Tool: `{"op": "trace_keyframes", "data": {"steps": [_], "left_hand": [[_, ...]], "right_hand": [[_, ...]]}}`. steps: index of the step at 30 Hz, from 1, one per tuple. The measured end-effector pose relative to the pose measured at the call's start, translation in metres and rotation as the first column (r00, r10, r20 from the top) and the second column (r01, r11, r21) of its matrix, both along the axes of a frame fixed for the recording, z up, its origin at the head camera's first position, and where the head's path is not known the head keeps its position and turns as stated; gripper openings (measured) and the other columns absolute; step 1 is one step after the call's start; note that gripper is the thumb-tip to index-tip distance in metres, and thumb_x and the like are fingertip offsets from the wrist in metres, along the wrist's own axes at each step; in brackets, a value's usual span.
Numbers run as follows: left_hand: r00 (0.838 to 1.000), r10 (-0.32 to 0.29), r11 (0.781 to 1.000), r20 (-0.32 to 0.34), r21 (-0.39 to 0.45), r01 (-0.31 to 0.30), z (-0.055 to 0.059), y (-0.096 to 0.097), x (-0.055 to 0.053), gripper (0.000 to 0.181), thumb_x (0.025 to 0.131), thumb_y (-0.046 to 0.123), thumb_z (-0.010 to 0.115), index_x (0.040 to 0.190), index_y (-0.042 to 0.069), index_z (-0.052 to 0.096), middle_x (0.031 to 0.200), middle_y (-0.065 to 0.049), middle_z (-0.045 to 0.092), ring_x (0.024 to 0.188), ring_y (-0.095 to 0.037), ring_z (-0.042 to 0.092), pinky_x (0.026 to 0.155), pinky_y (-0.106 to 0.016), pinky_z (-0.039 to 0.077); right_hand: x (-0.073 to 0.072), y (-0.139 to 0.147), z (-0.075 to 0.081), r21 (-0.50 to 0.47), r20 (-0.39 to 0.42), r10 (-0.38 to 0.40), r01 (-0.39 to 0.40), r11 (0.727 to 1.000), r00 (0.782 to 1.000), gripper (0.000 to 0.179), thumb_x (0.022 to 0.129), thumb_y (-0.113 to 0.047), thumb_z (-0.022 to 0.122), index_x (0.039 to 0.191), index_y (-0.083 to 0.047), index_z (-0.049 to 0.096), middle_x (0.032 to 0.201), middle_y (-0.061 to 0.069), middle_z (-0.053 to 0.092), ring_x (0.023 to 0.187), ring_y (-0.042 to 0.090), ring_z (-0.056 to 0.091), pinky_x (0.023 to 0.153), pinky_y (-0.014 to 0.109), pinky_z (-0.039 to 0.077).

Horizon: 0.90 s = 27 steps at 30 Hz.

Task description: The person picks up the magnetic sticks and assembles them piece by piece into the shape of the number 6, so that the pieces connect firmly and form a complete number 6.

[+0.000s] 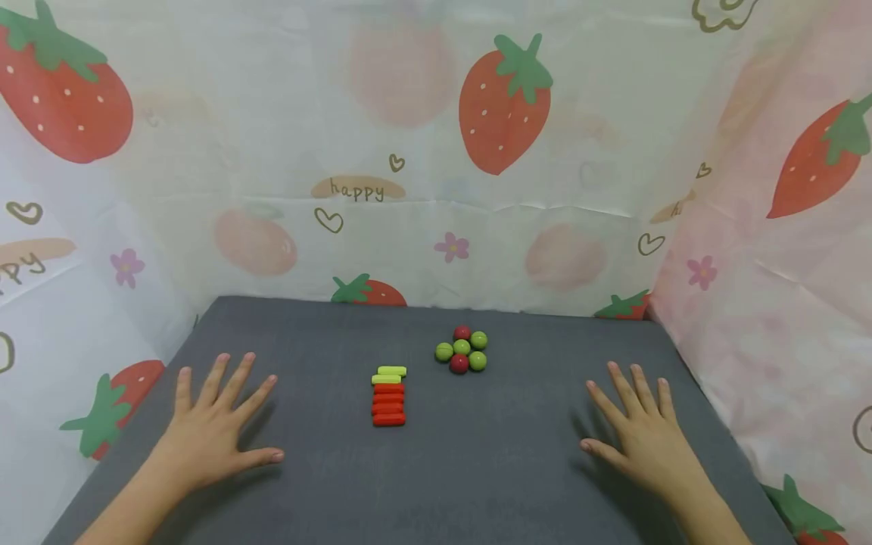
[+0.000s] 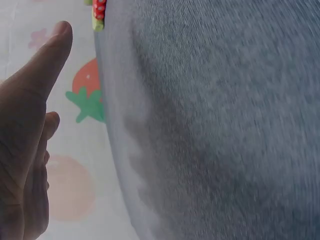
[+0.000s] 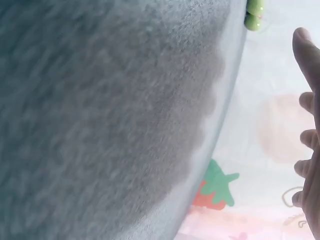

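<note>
Hovering left hand point(image 1: 204, 443) and right hand point(image 1: 645, 445), fingers point(image 1: 216, 377) spread, empty; a nudge could roll glossy red and green balls point(image 1: 461, 347).

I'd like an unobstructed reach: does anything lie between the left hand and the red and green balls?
Yes: the column of red and yellow-green sticks. Its yellow-green end lies roughly on the straight line across the table from the left hand to the red and green balls.
</note>
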<state>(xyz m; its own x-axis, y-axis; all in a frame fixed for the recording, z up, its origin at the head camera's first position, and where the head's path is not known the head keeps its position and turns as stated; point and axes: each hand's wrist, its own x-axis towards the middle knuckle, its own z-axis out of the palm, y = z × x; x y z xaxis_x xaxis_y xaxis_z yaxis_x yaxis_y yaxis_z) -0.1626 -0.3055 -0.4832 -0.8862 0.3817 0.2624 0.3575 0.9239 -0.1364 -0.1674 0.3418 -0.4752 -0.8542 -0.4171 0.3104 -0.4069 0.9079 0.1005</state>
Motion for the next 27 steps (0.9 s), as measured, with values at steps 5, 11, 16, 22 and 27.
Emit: {"op": "trace_keyframes", "data": {"steps": [5,11,16,22,27], "left_hand": [[1.0,0.0,1.0,0.015,0.014,0.0,0.003,0.011,-0.002,0.106,0.081,0.089,0.051,0.164,0.029,0.024,0.173,-0.01,-0.003,0.157,-0.037,-0.016,0.114,-0.069,-0.019],[0.999,0.002,0.998,0.042,0.064,-0.005,0.004,0.027,-0.002,0.102,0.084,0.085,0.053,0.163,0.027,0.027,0.173,-0.01,0.0,0.158,-0.041,-0.004,0.115,-0.072,-0.012],[0.997,-0.008,0.992,0.071,0.125,-0.001,0.005,0.04,-0.004,0.101,0.084,0.083,0.055,0.162,0.023,0.032,0.173,-0.012,0.007,0.156,-0.044,0.006,0.115,-0.075,0.0],[0.992,-0.013,0.982,0.129,0.188,-0.011,0.004,0.056,-0.01,0.099,0.086,0.082,0.054,0.163,0.024,0.03,0.172,-0.013,0.011,0.155,-0.045,0.009,0.115,-0.074,0.005],[0.987,-0.046,0.969,0.152,0.246,0.007,0.001,0.068,-0.013,0.095,0.088,0.078,0.057,0.162,0.024,0.032,0.17,-0.014,0.016,0.154,-0.045,0.013,0.114,-0.074,0.012]], "right_hand": [[-0.005,-0.005,0.0,-0.007,-0.034,0.014,-0.014,1.0,0.999,0.089,0.089,-0.067,0.066,0.16,-0.022,0.038,0.171,0.016,0.015,0.158,0.038,-0.003,0.121,0.065,-0.006],[-0.012,-0.015,0.0,-0.034,-0.058,0.023,-0.025,0.999,0.998,0.086,0.088,-0.065,0.068,0.158,-0.021,0.041,0.169,0.017,0.023,0.158,0.037,0.002,0.122,0.064,-0.003],[-0.017,-0.023,0.002,-0.055,-0.073,0.029,-0.033,0.998,0.997,0.083,0.088,-0.062,0.069,0.156,-0.02,0.045,0.166,0.018,0.028,0.158,0.039,0.009,0.122,0.064,0.0],[-0.025,-0.035,0.004,-0.097,-0.068,0.034,-0.04,0.994,0.997,0.082,0.088,-0.059,0.072,0.155,-0.019,0.046,0.164,0.019,0.032,0.156,0.042,0.017,0.122,0.065,0.006],[-0.033,-0.045,0.004,-0.131,-0.052,0.043,-0.049,0.99,0.998,0.081,0.088,-0.055,0.074,0.155,-0.019,0.046,0.163,0.018,0.034,0.153,0.044,0.022,0.122,0.065,0.009]]}}
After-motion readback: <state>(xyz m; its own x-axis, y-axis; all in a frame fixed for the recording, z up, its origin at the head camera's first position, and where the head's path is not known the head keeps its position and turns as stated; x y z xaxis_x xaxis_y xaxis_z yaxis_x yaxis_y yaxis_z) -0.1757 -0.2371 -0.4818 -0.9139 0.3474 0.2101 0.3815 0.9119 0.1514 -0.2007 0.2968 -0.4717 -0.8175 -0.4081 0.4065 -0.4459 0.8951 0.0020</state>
